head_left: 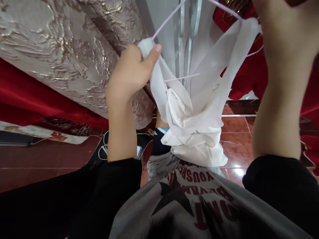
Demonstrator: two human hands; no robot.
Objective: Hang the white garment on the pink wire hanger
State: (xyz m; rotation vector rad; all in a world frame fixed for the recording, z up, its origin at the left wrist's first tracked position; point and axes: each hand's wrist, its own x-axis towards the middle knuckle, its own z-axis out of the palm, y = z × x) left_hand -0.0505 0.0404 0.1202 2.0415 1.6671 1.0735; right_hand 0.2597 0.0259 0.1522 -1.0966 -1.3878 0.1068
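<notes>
A white cloth (196,113) hangs bunched in front of me, down to my grey printed shirt (199,192). My left hand (132,71) is closed around the cloth's upper left corner, thumb pressed on top, where a thin pale cord (168,19) runs up out of view. My right hand (286,33) is raised at the top right against the cloth's other corner; its fingers are out of view. A second thin cord (184,78) crosses between the two sides of the cloth.
A gold-embossed beige fabric (62,49) fills the upper left, with red cloth (30,99) below it and more red cloth (246,83) at the right. A shiny metal post (189,36) stands behind the cloth. The floor is glossy red tile (236,132); cables and a phone (139,151) lie near my left arm.
</notes>
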